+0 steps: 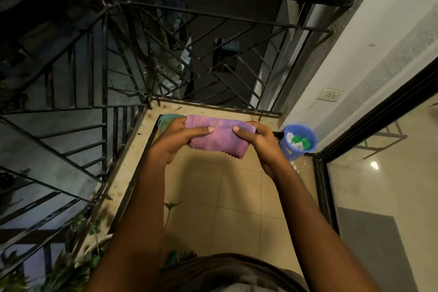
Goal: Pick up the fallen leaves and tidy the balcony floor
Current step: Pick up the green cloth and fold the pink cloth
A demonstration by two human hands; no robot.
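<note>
Two hands (175,143) (262,144) (both bare), one purple cloth (220,141), one blue bucket (288,149).

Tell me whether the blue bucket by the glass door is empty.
No, the blue bucket has green and white items lying inside it.

Bare left hand (176,140) and right hand (257,142), short nails, dull brownish top (237,270) (only its upper edge visible)
</note>
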